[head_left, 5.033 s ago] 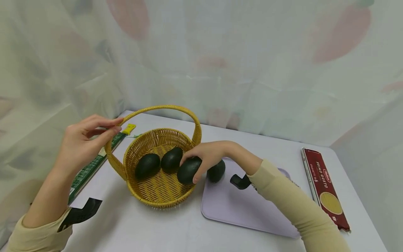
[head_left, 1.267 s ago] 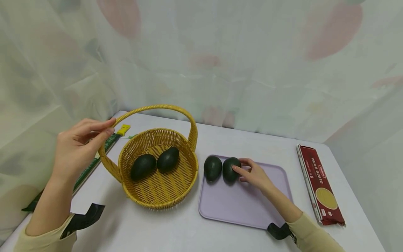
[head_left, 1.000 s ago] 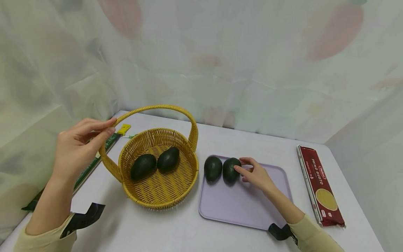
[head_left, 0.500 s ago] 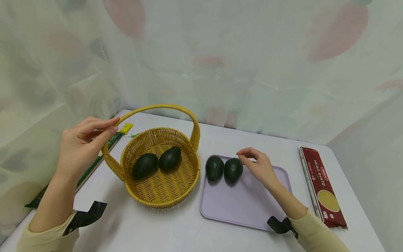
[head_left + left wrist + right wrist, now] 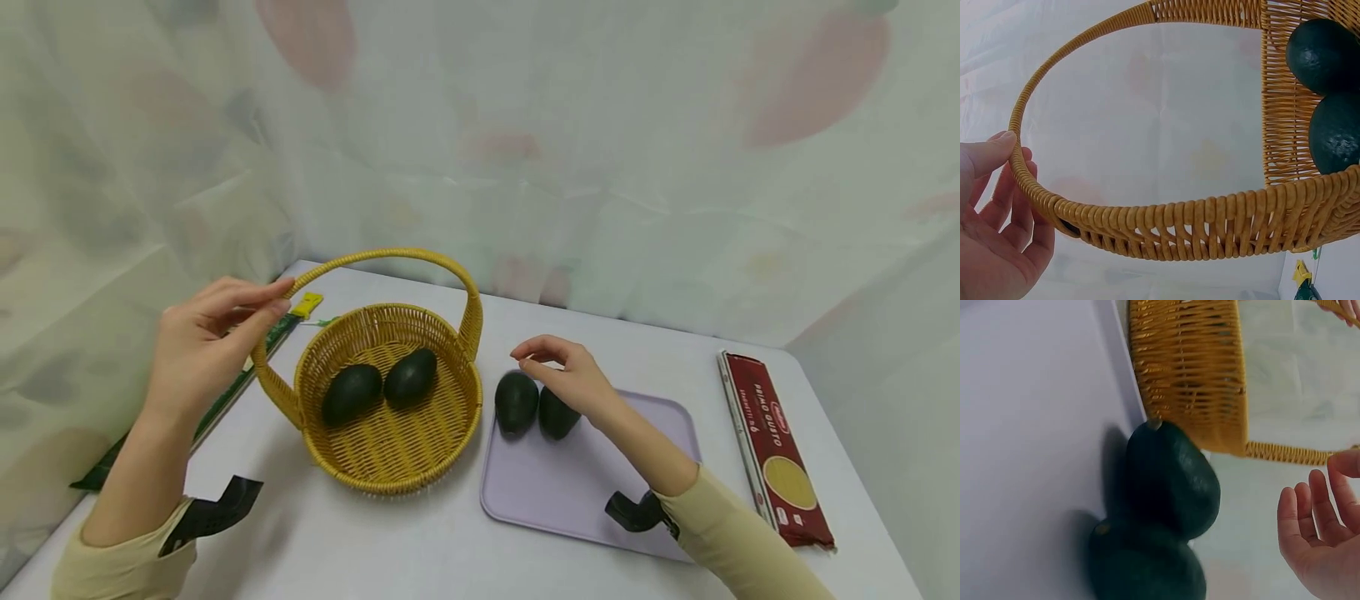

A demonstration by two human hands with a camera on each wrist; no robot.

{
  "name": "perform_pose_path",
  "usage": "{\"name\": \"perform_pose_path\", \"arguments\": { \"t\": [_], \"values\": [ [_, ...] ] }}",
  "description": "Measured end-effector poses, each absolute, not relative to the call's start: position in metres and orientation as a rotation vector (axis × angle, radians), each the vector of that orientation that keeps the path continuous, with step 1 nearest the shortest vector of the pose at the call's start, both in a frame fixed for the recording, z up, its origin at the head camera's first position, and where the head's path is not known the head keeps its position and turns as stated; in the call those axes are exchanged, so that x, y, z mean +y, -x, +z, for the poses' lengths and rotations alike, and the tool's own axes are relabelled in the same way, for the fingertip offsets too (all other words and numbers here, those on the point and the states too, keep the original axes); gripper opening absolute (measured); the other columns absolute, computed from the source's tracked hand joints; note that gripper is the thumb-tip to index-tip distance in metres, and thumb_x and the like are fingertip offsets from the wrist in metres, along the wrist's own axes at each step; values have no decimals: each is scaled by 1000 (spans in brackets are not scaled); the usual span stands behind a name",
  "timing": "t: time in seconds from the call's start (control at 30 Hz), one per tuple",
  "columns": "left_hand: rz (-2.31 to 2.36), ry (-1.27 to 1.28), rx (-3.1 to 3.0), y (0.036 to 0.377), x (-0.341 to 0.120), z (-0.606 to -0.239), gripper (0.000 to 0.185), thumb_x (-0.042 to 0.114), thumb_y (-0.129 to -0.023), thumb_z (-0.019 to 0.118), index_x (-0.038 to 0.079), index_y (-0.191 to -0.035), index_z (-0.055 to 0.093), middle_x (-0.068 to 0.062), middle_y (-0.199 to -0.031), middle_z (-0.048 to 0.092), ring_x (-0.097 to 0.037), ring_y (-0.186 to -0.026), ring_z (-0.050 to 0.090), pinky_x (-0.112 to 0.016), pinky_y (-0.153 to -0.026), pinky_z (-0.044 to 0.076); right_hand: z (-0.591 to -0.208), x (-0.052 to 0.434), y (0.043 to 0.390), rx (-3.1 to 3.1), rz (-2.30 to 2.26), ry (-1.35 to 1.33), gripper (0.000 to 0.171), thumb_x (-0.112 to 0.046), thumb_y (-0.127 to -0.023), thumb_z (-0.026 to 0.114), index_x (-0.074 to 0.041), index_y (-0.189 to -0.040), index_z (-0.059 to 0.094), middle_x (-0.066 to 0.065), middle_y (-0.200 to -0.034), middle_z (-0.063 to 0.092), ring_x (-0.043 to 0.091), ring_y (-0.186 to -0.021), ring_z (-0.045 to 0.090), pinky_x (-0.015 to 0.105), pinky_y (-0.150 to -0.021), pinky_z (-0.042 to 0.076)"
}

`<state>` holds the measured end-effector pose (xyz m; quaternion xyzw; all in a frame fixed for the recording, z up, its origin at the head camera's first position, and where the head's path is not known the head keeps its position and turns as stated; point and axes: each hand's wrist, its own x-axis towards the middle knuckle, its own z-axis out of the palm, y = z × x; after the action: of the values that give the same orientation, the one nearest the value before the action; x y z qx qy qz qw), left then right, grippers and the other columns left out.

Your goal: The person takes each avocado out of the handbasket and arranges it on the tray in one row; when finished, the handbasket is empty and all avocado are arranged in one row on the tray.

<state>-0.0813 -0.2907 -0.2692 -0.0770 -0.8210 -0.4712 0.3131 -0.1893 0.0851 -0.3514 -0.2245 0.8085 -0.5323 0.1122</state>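
My left hand [image 5: 210, 337] pinches the wrapped handle [image 5: 1017, 119] of a yellow wicker basket [image 5: 386, 482] between thumb and fingers. Two dark green avocados lie in the basket, one at its left [image 5: 352, 393] and one near its middle [image 5: 410, 377]. My right hand [image 5: 567, 377] hovers over the back of a lilac tray [image 5: 540, 500], fingers loosely bent and holding nothing. Two more avocados lie side by side at the tray's back left, the left one [image 5: 517, 404] and the right one [image 5: 557, 415], which the hand partly covers in the head view.
A red spaghetti pack [image 5: 776, 450] lies to the right of the tray on the white table [image 5: 360, 542]. Behind the left arm is a green pack [image 5: 232, 396] with a yellow end. A patterned curtain [image 5: 600, 167] hangs behind the table.
Five seconds ago my right hand held an avocado over the basket. That avocado was set on the tray and released; the hand then rose and moved left. The left hand keeps its pinch.
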Motion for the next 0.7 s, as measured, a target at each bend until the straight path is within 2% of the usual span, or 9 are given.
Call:
{"name": "perform_pose_path", "arguments": {
  "t": [0.23, 0.37, 0.6, 0.7],
  "values": [
    [-1251, 201, -2165, 81, -290, -269, 23, -9, -85, 69, -7, -108, 72, 3, -99, 69, -12, -83, 59, -11, -64, 50, -348, 63, 190, 2329, -1480, 717, 18, -23, -94, 64, -19, -110, 71, -5, -111, 67, 14, -104, 60, 39, -88, 49],
    [-1253, 198, -2166, 81, -289, -269, 23, -8, -86, 69, -7, -109, 71, 2, -98, 69, -12, -83, 59, -11, -64, 50, -347, 49, 189, 2306, -1441, 770, 23, -24, -95, 63, -16, -115, 69, 1, -117, 66, 14, -106, 59, 39, -88, 49],
    [-1262, 199, -2162, 81, -290, -269, 24, -8, -86, 69, -7, -109, 71, 2, -98, 69, -13, -83, 59, -12, -64, 50, -346, 22, 190, 2241, -1410, 887, 21, -22, -95, 62, -21, -115, 69, -4, -119, 65, 13, -109, 58, 37, -88, 51],
    [-1272, 218, -2152, 81, -291, -269, 24, -10, -85, 69, -8, -109, 71, 1, -99, 70, -13, -84, 59, -12, -65, 49, -346, 10, 190, 2212, -1374, 950, 23, -23, -95, 62, -20, -117, 69, 0, -120, 64, 13, -107, 57, 36, -88, 49]
  ]
}}
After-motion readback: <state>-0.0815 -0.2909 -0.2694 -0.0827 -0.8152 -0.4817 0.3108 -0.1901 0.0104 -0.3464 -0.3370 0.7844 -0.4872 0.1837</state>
